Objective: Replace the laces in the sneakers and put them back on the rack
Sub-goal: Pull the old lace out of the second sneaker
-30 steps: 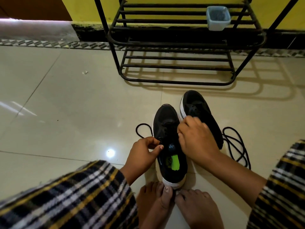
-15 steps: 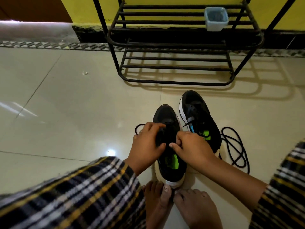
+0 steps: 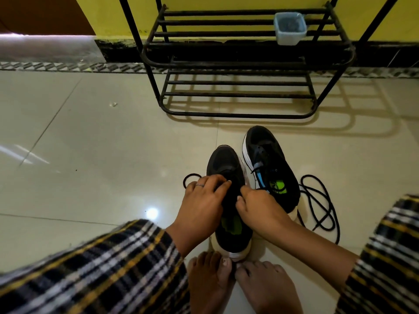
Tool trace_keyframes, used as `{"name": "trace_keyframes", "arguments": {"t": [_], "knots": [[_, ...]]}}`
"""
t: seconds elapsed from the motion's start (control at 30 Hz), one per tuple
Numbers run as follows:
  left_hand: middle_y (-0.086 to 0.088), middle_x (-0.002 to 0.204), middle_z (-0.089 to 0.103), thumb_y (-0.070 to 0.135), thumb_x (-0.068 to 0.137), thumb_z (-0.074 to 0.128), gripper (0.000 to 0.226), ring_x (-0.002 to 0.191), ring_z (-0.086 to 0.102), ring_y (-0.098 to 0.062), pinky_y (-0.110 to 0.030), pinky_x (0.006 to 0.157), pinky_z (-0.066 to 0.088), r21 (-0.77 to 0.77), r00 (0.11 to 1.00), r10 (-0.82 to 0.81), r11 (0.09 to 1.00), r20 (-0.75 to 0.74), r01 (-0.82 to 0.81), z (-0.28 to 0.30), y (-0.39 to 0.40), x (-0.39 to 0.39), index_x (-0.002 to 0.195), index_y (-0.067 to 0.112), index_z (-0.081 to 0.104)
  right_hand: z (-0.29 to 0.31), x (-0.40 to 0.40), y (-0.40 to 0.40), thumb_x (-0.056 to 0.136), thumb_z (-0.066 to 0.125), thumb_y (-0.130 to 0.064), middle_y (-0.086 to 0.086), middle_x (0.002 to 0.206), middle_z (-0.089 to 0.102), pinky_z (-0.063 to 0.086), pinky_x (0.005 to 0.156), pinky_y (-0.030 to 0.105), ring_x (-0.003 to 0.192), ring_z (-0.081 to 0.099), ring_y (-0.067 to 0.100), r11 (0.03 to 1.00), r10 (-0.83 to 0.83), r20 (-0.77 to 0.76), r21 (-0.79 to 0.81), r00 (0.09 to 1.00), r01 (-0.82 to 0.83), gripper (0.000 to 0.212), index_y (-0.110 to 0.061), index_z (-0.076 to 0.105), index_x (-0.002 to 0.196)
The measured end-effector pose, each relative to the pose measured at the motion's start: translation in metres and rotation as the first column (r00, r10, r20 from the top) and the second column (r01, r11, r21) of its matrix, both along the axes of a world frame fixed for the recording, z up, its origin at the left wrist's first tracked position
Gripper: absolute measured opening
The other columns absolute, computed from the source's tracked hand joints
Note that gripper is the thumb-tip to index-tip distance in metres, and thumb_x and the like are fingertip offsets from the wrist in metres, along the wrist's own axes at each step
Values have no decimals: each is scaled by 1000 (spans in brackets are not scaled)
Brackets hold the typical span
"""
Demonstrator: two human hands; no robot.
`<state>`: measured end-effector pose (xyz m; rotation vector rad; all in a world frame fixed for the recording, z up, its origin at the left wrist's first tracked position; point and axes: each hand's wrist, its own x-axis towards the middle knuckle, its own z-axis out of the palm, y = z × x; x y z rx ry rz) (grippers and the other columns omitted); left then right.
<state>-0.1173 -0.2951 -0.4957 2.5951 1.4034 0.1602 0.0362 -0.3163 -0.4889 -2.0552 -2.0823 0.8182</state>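
Two black sneakers with white soles stand on the tiled floor, toes toward the rack. My left hand (image 3: 201, 200) and my right hand (image 3: 256, 205) meet over the lace area of the near sneaker (image 3: 226, 162), fingers curled and pinching its black lace; the pinch itself is hidden. A loop of that lace (image 3: 189, 177) shows left of my left hand. The far sneaker (image 3: 269, 159) sits to the right, with a green insole and a blue tongue lining. A loose black lace (image 3: 322, 207) lies coiled on the floor at its right.
The black metal shoe rack (image 3: 238, 64) stands against the yellow wall, with a small pale blue tub (image 3: 290, 28) on an upper shelf. My bare feet (image 3: 238, 284) touch the near sneaker's heel. Bare floor tiles spread out to the left.
My right hand came off the far sneaker and moved left to the near one. My left hand rose from the sneaker's side onto its laces.
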Motion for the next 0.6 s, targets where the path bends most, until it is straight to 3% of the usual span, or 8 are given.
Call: {"name": "trace_keyframes", "arguments": {"t": [0.1, 0.13, 0.2, 0.3, 0.4, 0.5, 0.6], "knots": [[-3, 138, 44, 31, 90, 54, 55, 125, 43, -28, -42, 99, 36, -69, 999, 8, 998, -42, -11, -1, 4, 3, 143, 22, 40, -2, 2, -2, 98, 37, -27, 10, 82, 56, 33, 60, 29, 81, 58, 31, 1000, -5, -26, -12, 1000, 5, 18, -14, 37, 85], [-3, 135, 47, 32, 90, 52, 51, 122, 45, -28, -41, 97, 37, -74, 999, -2, 997, -37, 0, -1, 4, 3, 140, 22, 44, -3, 3, -2, 98, 38, -27, 8, 79, 55, 33, 61, 30, 80, 57, 31, 1000, -7, -41, -19, 999, 7, 19, -15, 37, 83], [-4, 114, 59, 33, 84, 51, 38, 102, 58, -29, -40, 82, 48, -13, 999, -35, 999, -10, 35, 2, 4, 4, 118, 21, 62, -2, 5, -2, 97, 39, -26, 2, 69, 45, 32, 61, 30, 73, 51, 28, 999, -1, -71, -33, 997, -1, 26, -18, 33, 73], [-2, 98, 62, 37, 79, 43, 35, 86, 61, -27, -36, 69, 52, 66, 999, -42, 997, 16, 41, -4, 5, 1, 98, 21, 67, 1, 5, 0, 97, 41, -25, -3, 63, 35, 25, 59, 29, 68, 42, 21, 999, 30, -92, -33, 995, -33, 36, -23, 24, 65], [-4, 98, 60, 36, 77, 52, 29, 85, 60, -28, -37, 67, 51, 35, 997, 7, 999, 78, -10, -4, 6, 1, 98, 20, 66, 5, 5, -2, 97, 42, -23, -3, 61, 34, 20, 53, 31, 61, 37, 17, 998, 60, -121, -11, 991, -62, 38, -23, 24, 64], [-6, 96, 59, 31, 75, 60, 33, 82, 58, -29, -39, 67, 52, -7, 984, 86, 996, 157, -86, -8, 4, -1, 106, 20, 66, 5, 5, -3, 96, 44, -23, -2, 60, 36, 23, 47, 21, 54, 34, 10, 998, 56, -152, 1, 987, -57, 37, -23, 26, 64], [-4, 89, 57, 30, 76, 62, 28, 80, 57, -27, -39, 66, 51, -24, 966, 106, 994, 235, -104, -9, 2, -1, 100, 20, 70, 5, 5, -5, 96, 45, -23, -1, 59, 37, 25, 50, 28, 54, 37, 15, 998, 58, -163, 5, 985, -58, 37, -22, 27, 64]]}}
